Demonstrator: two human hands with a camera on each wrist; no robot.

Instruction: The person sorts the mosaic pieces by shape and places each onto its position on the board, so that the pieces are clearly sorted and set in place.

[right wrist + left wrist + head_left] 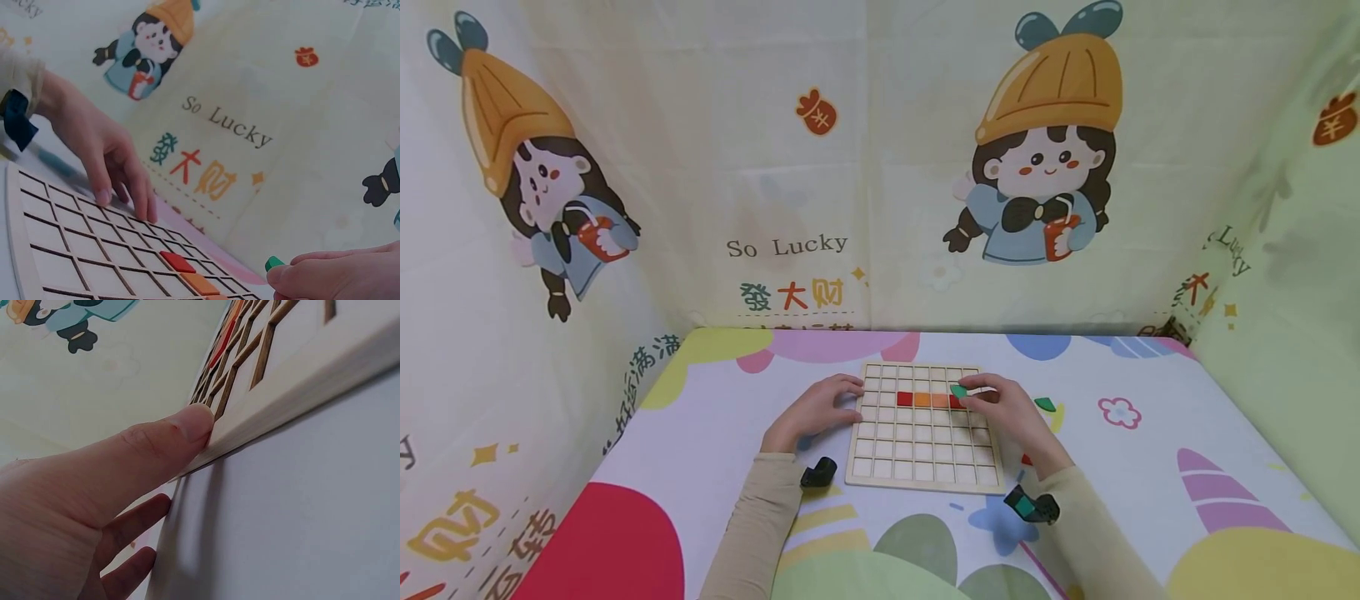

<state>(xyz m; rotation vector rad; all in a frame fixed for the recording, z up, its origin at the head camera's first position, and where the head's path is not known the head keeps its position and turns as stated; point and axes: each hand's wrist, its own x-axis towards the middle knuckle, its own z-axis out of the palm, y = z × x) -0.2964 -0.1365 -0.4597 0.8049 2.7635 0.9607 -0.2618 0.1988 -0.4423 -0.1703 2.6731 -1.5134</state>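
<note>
A wooden grid board (925, 487) lies on the table with a row of coloured tiles in it. From the left come a red tile (906, 399), an orange tile (922, 400), a lighter orange tile (940, 401) and another red one (955, 402), partly covered by fingers. My right hand (1003, 408) pinches a green tile (273, 263) between thumb and fingertips, over the row's right end. At the board's left edge rests my left hand (816, 408), thumb against the rim and fingers loosely extended, as the left wrist view shows.
Another green piece (1045, 404) lies on the table right of my right hand, and a red piece (1027, 459) shows beside that wrist. A printed cloth (1120, 483) covers the table. Patterned curtains (910, 167) stand behind and at both sides.
</note>
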